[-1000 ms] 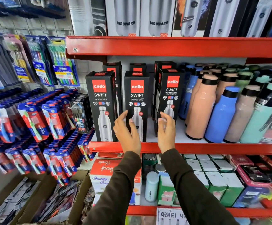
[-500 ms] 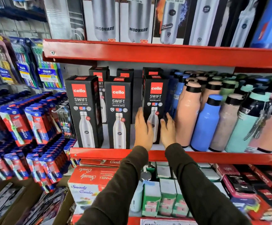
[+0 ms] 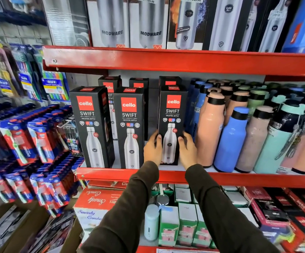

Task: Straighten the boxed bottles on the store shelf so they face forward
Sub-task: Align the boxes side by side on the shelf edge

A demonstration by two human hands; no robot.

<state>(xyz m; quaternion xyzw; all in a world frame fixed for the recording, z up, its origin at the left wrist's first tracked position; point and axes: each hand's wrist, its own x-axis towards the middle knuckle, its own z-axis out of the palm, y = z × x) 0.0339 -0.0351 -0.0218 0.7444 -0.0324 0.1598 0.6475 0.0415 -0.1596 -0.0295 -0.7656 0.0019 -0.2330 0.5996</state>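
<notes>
Matt black cardboard boxes [image 3: 172, 123], glossy red painted metal shelf [image 3: 239, 178] (smooth)

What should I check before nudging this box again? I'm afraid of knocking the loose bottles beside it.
1. Left hand on the left side of the right-hand black Cello Swift carton: ok.
2. Right hand on its right side: ok.
3. Carton front faces forward: ok, roughly.
4. Carton in line with the middle black Cello carton: not ok, it sits further back.
5. Gap to the peach bottle with black collar: not ok, the right hand fills it.
6. Carton base flat on the red metal shelf: cannot tell.
</notes>
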